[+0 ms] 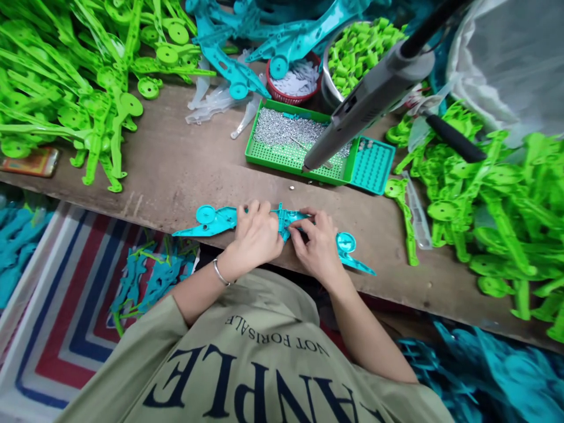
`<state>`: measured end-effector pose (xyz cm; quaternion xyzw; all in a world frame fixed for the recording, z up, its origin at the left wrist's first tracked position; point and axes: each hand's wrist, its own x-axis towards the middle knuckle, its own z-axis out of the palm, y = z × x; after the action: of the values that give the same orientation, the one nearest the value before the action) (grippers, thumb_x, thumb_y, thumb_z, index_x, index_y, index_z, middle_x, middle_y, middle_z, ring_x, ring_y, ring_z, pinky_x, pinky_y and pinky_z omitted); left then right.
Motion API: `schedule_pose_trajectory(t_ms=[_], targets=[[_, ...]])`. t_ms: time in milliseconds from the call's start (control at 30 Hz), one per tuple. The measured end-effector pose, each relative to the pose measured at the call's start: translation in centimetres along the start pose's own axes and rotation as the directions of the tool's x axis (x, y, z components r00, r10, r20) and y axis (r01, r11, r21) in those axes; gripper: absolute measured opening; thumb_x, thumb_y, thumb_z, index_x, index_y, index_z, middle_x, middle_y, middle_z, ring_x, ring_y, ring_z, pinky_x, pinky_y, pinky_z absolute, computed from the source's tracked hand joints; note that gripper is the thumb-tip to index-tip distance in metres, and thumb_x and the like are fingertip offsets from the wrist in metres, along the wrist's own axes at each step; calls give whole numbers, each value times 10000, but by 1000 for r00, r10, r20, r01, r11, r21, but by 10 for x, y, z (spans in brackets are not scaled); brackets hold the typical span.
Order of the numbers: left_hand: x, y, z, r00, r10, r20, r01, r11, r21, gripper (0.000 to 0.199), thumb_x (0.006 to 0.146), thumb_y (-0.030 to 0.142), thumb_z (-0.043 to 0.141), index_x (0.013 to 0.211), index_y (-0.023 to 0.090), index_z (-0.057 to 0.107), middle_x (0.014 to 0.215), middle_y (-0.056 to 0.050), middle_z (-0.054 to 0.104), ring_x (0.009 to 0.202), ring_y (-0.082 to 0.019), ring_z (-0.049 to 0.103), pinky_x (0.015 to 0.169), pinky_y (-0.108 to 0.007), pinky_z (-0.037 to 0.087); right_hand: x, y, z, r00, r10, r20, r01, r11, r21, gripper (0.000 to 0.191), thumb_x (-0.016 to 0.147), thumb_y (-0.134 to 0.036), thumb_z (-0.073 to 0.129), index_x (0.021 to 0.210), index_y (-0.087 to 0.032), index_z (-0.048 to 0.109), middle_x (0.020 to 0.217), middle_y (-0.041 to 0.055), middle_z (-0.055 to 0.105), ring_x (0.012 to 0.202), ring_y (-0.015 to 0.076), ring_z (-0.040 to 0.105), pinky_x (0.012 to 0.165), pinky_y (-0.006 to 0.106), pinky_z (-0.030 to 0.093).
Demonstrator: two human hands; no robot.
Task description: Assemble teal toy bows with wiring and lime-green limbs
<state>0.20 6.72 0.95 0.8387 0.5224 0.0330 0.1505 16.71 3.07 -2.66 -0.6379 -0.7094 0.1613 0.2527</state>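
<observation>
Along the workbench's (176, 158) near edge, a teal plastic piece (284, 217) in both hands, seemingly midway through
Left hand (259, 232) curls over and grips it; right hand (319, 244) pinches at its middle with thumb and fingertips, any tiny part between them hidden. The hanging grey tool (374, 97) is unheld, and untouched green parts (484, 188) lie heaped toward the right end

2 hands (259, 234), 1 bracelet (219, 272), 1 electric screwdriver (368, 104), 1 green tray (269, 155), 1 red basket (284, 97), 1 metal bowl (327, 79)
</observation>
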Motion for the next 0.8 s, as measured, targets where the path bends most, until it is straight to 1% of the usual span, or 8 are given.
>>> schedule_pose_trajectory(t_ms=[133, 267, 333, 433, 500, 567, 667, 800], targets=[[-1, 0, -4, 999, -24, 42, 27, 997, -71, 80, 864, 167, 618, 804, 163, 671, 1013, -170, 666, 1086, -384, 566, 917, -575, 437, 2, -7, 4, 997, 72, 8, -72, 997, -3, 215, 976, -286, 553, 837, -228, 707, 1191, 134, 617, 1006, 302, 539, 819, 475, 416], [-3, -2, -8, 994, -39, 99, 49, 993, -107, 123, 925, 137, 546, 868, 142, 655, 1014, -161, 651, 1063, -352, 595, 930, -532, 452, 4, -13, 7, 992, 123, 28, -122, 991, -50, 216, 966, -266, 541, 848, -212, 713, 1234, 161, 607, 1024, 332, 518, 820, 503, 402], [-3, -2, -7, 994, -55, 98, 65, 993, -94, 142, 952, 128, 505, 923, 125, 644, 1024, -167, 645, 1027, -334, 614, 910, -494, 466, 4, -15, 7, 991, 130, 25, -129, 990, -59, 207, 957, -256, 541, 844, -208, 708, 1239, 165, 609, 1032, 338, 516, 828, 512, 403], [-5, -5, -2, 997, -56, 55, 59, 997, -45, 179, 989, 113, 433, 973, 118, 611, 995, -162, 644, 947, -300, 626, 871, -445, 477, 4, -16, 4, 991, 126, 39, -125, 992, -29, 194, 939, -237, 529, 866, -207, 705, 1244, 166, 608, 1055, 344, 522, 851, 526, 417], [-6, -10, 0, 1000, -18, 18, 19, 999, -34, 211, 1013, 108, 380, 975, 138, 585, 939, -135, 638, 891, -275, 618, 858, -426, 476, 4, -15, 0, 990, 125, 61, -125, 992, 5, 175, 899, -217, 536, 913, -205, 710, 1253, 166, 611, 1075, 350, 539, 879, 540, 432], [-8, -20, 1, 999, 40, -14, -41, 996, -82, 227, 1024, 107, 345, 972, 165, 558, 899, -103, 626, 848, -256, 599, 837, -409, 477, 4, -12, -4, 989, 127, 82, -131, 990, 43, 195, 842, -199, 556, 960, -204, 711, 1267, 163, 624, 1090, 353, 564, 912, 550, 451], [-11, -38, -2, 989, 125, -74, -136, 978, -156, 204, 1026, 123, 356, 988, 188, 545, 925, -84, 618, 874, -249, 584, 811, -386, 482, 6, -4, -10, 986, 128, 110, -141, 983, 120, 233, 806, -176, 542, 972, -217, 701, 1268, 148, 669, 1112, 345, 611, 958, 548, 483], [-15, -56, 0, 955, 256, -150, -263, 964, -30, 200, 1034, 156, 399, 982, 206, 587, 914, -67, 621, 916, -245, 569, 940, -419, 479, 9, 7, -15, 984, 115, 138, -145, 963, 229, 250, 842, -147, 468, 937, -229, 685, 1262, 127, 717, 1167, 310, 661, 1000, 513, 513]])
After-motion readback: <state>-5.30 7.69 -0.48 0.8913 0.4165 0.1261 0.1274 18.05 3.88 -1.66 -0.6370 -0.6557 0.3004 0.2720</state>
